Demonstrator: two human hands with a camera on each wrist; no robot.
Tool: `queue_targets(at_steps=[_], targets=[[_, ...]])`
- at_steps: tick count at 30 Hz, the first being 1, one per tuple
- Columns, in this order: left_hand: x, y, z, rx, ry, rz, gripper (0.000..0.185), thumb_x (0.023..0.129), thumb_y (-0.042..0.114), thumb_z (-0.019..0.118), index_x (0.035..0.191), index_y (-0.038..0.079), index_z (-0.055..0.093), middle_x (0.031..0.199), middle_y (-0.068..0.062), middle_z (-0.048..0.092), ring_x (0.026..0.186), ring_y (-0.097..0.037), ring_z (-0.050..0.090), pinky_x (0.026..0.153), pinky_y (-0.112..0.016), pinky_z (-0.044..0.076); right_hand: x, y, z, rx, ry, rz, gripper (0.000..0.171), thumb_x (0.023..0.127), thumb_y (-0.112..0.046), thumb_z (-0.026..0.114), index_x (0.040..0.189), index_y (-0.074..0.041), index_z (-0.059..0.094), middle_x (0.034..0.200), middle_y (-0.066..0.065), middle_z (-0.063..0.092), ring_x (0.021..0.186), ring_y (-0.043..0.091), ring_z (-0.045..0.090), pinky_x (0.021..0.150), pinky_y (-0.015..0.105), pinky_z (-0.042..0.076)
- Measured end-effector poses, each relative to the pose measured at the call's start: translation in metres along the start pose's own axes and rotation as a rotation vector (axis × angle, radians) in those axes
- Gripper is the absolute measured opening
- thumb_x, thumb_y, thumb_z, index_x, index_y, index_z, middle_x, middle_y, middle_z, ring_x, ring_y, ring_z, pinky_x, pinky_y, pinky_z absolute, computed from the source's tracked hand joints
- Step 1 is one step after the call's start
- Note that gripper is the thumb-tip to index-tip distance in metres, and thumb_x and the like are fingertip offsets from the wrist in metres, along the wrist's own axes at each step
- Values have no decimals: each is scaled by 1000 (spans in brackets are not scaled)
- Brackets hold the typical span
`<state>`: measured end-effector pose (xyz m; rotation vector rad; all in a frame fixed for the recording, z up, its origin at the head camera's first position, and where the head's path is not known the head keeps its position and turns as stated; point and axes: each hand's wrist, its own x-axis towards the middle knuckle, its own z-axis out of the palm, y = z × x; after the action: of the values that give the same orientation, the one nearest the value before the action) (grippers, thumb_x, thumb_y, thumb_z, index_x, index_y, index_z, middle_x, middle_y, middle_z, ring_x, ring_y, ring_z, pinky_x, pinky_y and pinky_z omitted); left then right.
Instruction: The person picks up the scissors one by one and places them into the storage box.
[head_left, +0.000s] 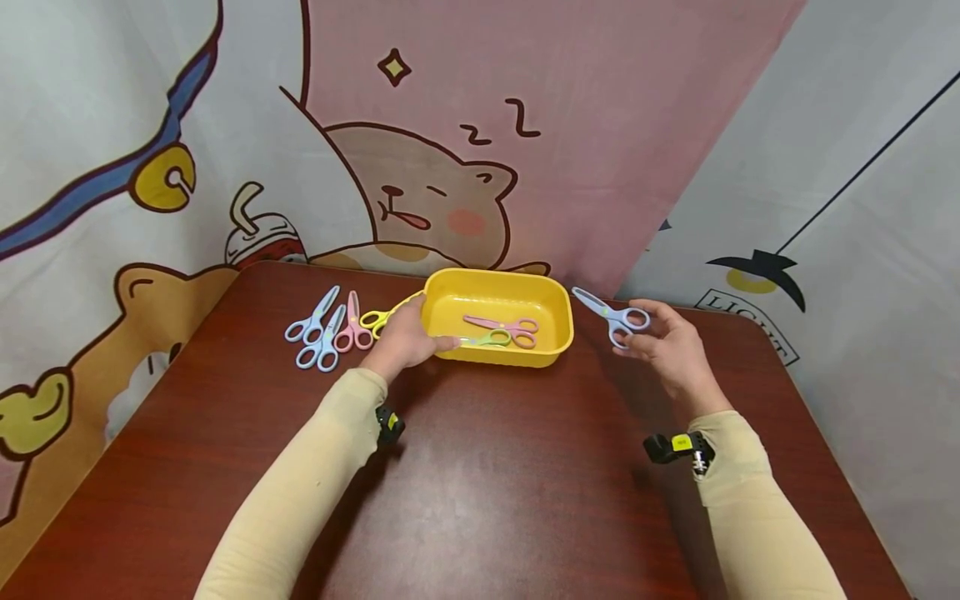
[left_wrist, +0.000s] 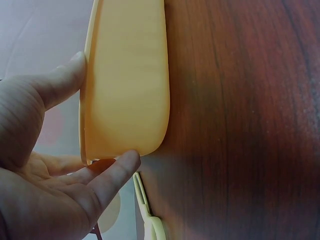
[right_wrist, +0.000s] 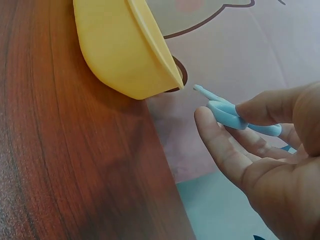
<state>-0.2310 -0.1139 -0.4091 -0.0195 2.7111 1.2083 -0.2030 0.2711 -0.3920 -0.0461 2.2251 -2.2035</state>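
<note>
Blue scissors (head_left: 613, 315) pinched by the handle loops in the right hand (head_left: 671, 350), held off the tabletop (head_left: 487, 467) just to the right of the yellow tub (head_left: 551, 337), blades pointing up and left toward its far right corner. Seen from the right wrist, same blue scissors (right_wrist: 227, 111) caught between thumb and fingers (right_wrist: 220, 145), clear of the tub (right_wrist: 120, 50) and apart from its rim. Left hand (head_left: 405, 337) set against the tub's near left corner, thumb on the rim, fingers relaxed and nearly straight along the wall; from the left wrist, fingertips (left_wrist: 122, 167) touching the tub's side (left_wrist: 127, 85), steadying rather than clutching. Inside the tub, 2 pairs already lying flat: pink scissors (head_left: 502, 323) and green scissors (head_left: 491, 338). Left of the tub, on the tabletop, 4 more: 2 pale blue pairs (head_left: 315, 329), 1 pink pair (head_left: 351, 327), and 1 yellow pair (head_left: 378, 317) lying partly behind the left hand.

Judged as mid-way through gathering scissors into the tub, with this pair carried but not yet over it. Next move likely calling for a short swing left over the rim, a lowering inside, then a loosened pinch, tub kept braced against sliding.
</note>
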Motion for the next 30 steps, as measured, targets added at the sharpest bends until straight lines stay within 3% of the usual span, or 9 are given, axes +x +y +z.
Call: queue_targets(at_steps=[11,18,23,30], targets=[[0,2,-1,-3,-1,-6,93,84,33,87,156,4,36,141,-18,55,118,-33,54,111,-48,44,2,-10,5,-66,-29,18,49,94,15,61,136,-9,54,111,11,60,87,13,74,77,33,63],[0,2,-1,14,-11,-9,97,85,34,86,159,3,31,150,-20,49,127,-35,51,116,-49,40,6,-14,8,-113,-40,30,58,95,14,61,149,3,42,114,13,59,88,13,74,80,36,62],[-1,2,-2,20,-14,-5,99,85,33,86,160,1,28,154,-21,45,131,-36,49,118,-49,37,8,-17,11,-89,-53,45,55,95,13,61,146,0,44,115,13,58,89,13,74,81,37,62],[-1,0,-1,-6,-9,-11,95,85,32,86,158,3,33,147,-20,50,124,-35,51,115,-50,40,11,-21,15,-132,-61,50,55,95,13,61,146,-2,46,115,14,58,88,12,74,79,34,62]])
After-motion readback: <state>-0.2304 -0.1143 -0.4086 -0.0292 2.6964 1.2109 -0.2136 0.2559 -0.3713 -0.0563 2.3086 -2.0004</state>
